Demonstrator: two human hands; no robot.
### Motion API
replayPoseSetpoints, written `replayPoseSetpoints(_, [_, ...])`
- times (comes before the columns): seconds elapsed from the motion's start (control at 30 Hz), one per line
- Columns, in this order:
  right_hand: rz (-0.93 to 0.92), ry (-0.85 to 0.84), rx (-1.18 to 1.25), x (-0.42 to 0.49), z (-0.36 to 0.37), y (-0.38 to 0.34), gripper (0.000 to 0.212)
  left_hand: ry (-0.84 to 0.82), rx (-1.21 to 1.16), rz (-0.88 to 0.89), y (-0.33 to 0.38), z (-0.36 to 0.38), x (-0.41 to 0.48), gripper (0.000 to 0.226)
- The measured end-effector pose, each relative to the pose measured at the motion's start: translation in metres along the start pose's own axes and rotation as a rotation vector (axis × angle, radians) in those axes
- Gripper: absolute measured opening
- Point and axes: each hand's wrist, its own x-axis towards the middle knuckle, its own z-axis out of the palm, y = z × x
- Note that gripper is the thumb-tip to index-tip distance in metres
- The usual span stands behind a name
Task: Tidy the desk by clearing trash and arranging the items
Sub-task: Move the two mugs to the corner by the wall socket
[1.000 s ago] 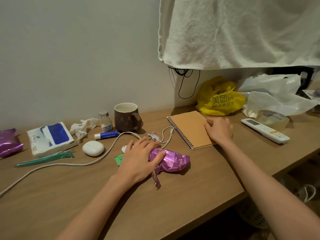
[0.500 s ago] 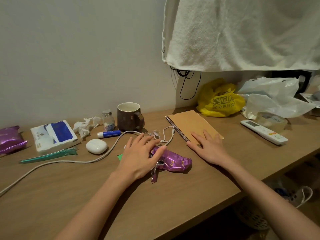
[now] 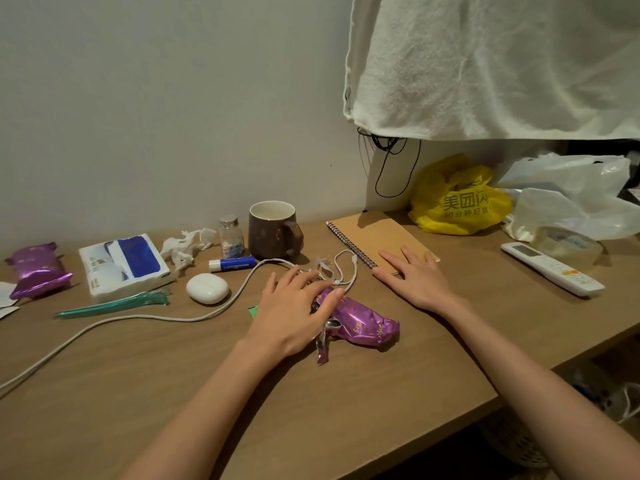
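A crumpled purple foil wrapper (image 3: 360, 327) lies at the middle of the wooden desk (image 3: 346, 393). My left hand (image 3: 294, 306) rests flat on its left end, fingers spread and straight, also covering a small green scrap (image 3: 253, 311). My right hand (image 3: 415, 278) lies flat, fingers straight, on the near corner of a tan spiral notebook (image 3: 377, 237). A white cable (image 3: 194, 317) loops between the two hands and runs off to the left.
Along the wall stand a brown mug (image 3: 273, 230), a small bottle (image 3: 230, 233), a blue glue stick (image 3: 232, 263), crumpled tissue (image 3: 183, 245), a tissue pack (image 3: 121, 265) and a second purple packet (image 3: 38, 270). Yellow bag (image 3: 457, 202), plastic bags (image 3: 571, 195), tape roll (image 3: 568, 247) and remote (image 3: 550, 268) sit right.
My right hand slid from the notebook's far right edge toward me to its near corner. The left hand stayed on the purple wrapper. The view shifted slightly left.
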Motion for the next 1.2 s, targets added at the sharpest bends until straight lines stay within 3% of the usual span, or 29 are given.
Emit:
replayPoseSetpoints(0.23, [0.001,0.000,0.004,0.002,-0.001,-0.002,0.071,0.015,-0.049,-0.012,0.001,-0.002,0.000,0.056])
replayPoseSetpoints(0.4, [-0.011,0.040,0.047,-0.008,-0.005,-0.006,0.070,0.140,-0.130,0.003,0.001,-0.016,-0.005,0.047])
replayPoseSetpoints(0.6, [-0.190,0.401,0.044,-0.028,-0.016,-0.037,0.039,0.239,-0.063,-0.036,-0.026,-0.039,-0.039,0.036])
replayPoseSetpoints(0.7, [-0.317,0.467,0.097,-0.036,-0.027,-0.071,0.035,0.248,0.045,-0.059,-0.042,-0.048,-0.060,0.034])
replayPoseSetpoints(0.87, [-0.387,0.374,0.355,-0.030,-0.030,-0.130,0.037,0.207,0.179,-0.022,-0.062,-0.048,-0.086,0.034])
replayPoseSetpoints(1.03, [-0.151,0.125,0.763,-0.007,-0.024,-0.166,0.041,0.202,0.163,-0.011,-0.071,-0.044,-0.101,0.036])
replayPoseSetpoints(1.2, [-0.042,-0.009,0.879,0.007,-0.022,-0.185,0.030,0.222,0.110,-0.026,-0.071,-0.042,-0.104,0.036])
